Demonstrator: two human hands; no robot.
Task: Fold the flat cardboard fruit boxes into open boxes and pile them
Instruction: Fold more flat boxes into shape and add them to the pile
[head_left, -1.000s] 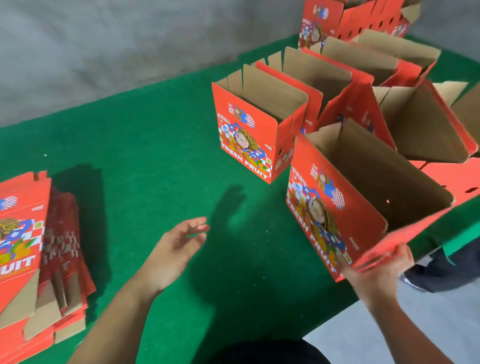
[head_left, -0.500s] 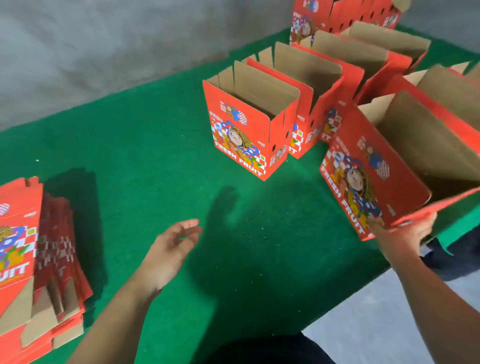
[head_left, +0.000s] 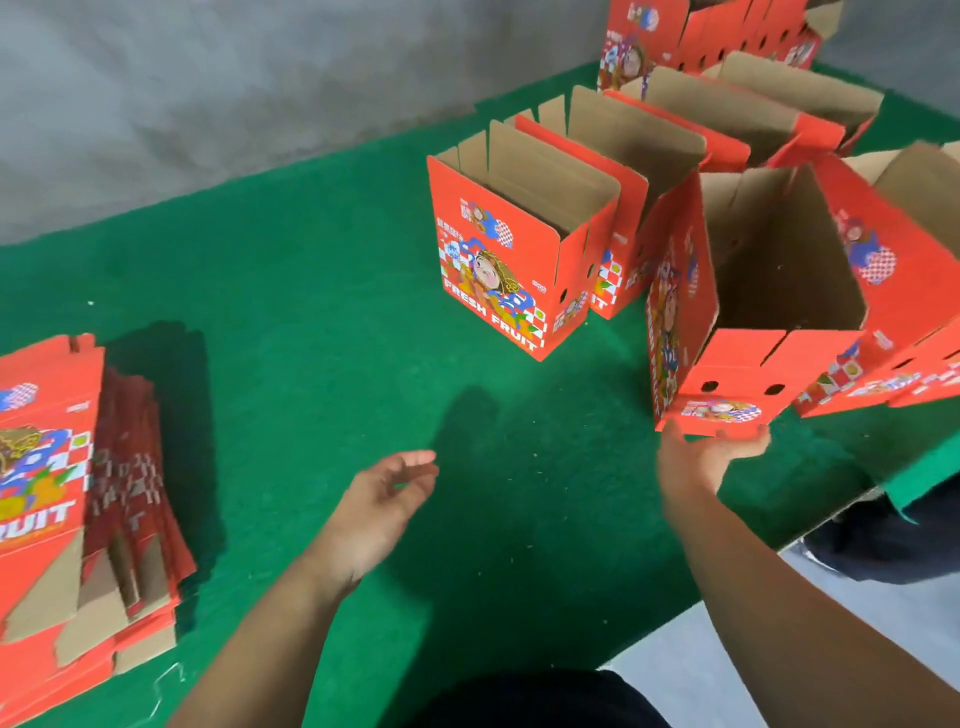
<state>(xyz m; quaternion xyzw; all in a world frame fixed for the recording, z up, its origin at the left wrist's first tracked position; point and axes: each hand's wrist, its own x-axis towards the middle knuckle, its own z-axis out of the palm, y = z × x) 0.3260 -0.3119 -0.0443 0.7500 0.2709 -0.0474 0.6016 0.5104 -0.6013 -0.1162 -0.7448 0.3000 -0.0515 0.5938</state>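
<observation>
while the right hand (head_left: 706, 457) sits under the near bottom edge of a folded box (head_left: 753, 332), fingers spread and fairly straight against the cardboard, the box is tipped with its open top facing up and away from the person. the hand looks blurred, so i can't tell if the thumb is hooked round the edge or just touching it. the left hand (head_left: 379, 509) hangs above the green table (head_left: 291, 291) off to the left of that box, palm turned inward, fingers loose and a bit apart, holding nothing. further out past the left hand there's an upright open box (head_left: 514, 270) with "fresh fruit" on the front, and more open boxes (head_left: 727, 124) lined up behind it, running back from the right hand. way off to the left of the left hand is the stack of flat boxes (head_left: 67, 499), fanned out a little on the table.
</observation>
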